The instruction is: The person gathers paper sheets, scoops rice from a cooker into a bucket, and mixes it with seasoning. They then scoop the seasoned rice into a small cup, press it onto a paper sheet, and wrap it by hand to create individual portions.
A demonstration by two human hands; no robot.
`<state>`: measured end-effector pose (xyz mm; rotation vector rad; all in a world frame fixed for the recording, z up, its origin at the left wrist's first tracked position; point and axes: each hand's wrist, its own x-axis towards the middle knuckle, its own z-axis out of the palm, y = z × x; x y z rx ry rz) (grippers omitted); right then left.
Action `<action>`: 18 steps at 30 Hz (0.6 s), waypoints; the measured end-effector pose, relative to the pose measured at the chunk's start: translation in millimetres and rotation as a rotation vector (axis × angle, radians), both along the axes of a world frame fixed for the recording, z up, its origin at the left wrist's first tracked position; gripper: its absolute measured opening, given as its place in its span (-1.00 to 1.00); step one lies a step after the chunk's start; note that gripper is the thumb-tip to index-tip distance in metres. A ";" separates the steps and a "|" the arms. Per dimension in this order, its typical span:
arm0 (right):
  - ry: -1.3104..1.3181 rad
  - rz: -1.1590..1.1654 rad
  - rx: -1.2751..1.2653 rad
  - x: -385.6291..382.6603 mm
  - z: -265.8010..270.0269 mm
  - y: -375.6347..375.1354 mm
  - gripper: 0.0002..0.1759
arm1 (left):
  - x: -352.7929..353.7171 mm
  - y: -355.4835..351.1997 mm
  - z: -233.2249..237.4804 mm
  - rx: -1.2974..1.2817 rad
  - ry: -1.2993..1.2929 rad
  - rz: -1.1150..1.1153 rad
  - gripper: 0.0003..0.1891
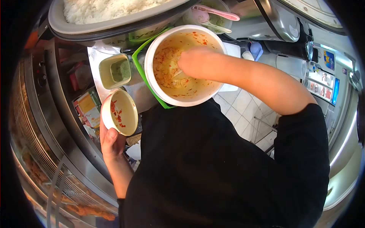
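My left hand (110, 140) holds a cream paper bowl (107, 114) tilted at the lower left, its thumb near the rim. Small red chopped pieces (117, 114) lie inside that bowl. My right hand (195, 62) reaches down into a round white tub (149, 64), its fingers closed and blurred. A pale spoon-like utensil (177, 74) shows below the fingers, mostly hidden. Around it in the tub is a yellowish mixture with red flecks (163, 70). Beneath the tub a bright green edge (141, 70) sticks out.
A square container with green bits (115, 71) stands left of the tub. Behind is a large cooker of white rice (110, 11). A pink spoon (218, 12) rests in a bowl at the back. A glazed case with food (42, 163) lines the left side.
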<state>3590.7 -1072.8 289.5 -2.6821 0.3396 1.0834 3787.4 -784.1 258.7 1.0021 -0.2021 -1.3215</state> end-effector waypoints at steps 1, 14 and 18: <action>0.003 0.013 0.014 5.5 10.9 -4.8 -0.81 | -1.2 -2.4 4.1 0.065 -0.038 -0.009 0.11; 0.064 -0.150 -0.036 15.5 31.0 -5.1 -0.80 | 1.6 -12.5 9.4 0.141 -0.093 0.006 0.17; 0.009 -0.092 -0.041 2.4 -22.4 5.4 -0.79 | -0.4 -16.5 6.5 0.147 -0.077 -0.011 0.17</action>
